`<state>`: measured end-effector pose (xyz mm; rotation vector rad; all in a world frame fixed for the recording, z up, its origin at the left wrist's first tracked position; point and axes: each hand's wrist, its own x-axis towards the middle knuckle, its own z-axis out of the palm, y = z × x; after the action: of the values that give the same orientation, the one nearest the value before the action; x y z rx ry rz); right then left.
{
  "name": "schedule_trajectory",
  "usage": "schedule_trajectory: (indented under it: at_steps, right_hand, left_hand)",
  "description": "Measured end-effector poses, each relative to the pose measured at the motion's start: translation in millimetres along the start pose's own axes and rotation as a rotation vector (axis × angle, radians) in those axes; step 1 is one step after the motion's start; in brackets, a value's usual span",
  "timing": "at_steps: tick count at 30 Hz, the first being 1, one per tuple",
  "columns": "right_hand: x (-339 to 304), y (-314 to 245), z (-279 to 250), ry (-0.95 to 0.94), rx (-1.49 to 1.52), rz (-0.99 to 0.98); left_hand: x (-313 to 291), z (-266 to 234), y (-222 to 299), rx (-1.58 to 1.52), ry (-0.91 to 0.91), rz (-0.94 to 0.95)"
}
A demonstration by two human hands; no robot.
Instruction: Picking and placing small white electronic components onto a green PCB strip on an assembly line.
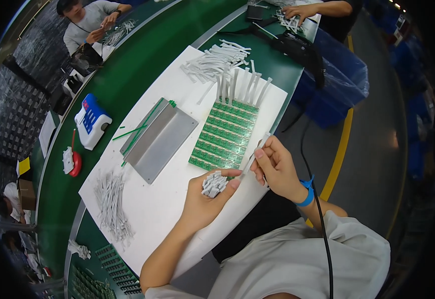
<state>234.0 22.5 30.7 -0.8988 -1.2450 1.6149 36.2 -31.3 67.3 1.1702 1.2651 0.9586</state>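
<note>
My left hand (199, 202) is closed around a bunch of short white flat cable strips (214, 184), their ends facing up. One pale strip (249, 165) stretches from its thumb and forefinger to my right hand (280, 168), which pinches it higher up. Just beyond my hands lies a green circuit board panel (223, 133) with rows of small boards. Along its far edge, several white flat cables (236, 85) stand up from the first row. Past the panel is a loose heap of the same strips (216, 61).
A grey metal tray (163, 142) with green sticks rests on the white sheet (152, 212). More strips (112, 204) lie left. Beyond are a blue-white device (93, 122) and red round item (76, 163). A black cable (322, 214) hangs by my right arm. Co-workers sit across and at far right.
</note>
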Motion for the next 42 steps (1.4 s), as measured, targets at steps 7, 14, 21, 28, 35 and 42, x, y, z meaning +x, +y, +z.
schedule_trajectory:
  at_steps: [7,14,21,28,35,42]
  right_hand:
    - [0,12,3,-0.116,-0.262,-0.403]
    - [11,-9,-14,-0.412,-0.703,-0.720]
    - [35,-62,-24,-0.475,-1.096,-0.664]
    - [43,-39,6,-0.474,-0.829,-0.520]
    - [79,-50,-5,-0.303,-0.915,-0.403]
    - [148,-75,-28,-0.450,-1.398,-0.473]
  left_hand:
    - [6,-13,-8,-0.677,-0.123,-0.439]
    - [2,-18,-8,-0.548,-0.110,-0.349]
    - [6,-20,-19,-0.420,0.128,-0.200]
    - [8,-16,-18,-0.323,0.187,-0.123]
    - [16,-34,-30,0.011,0.447,0.230]
    - [20,-45,-56,0.307,0.525,0.366]
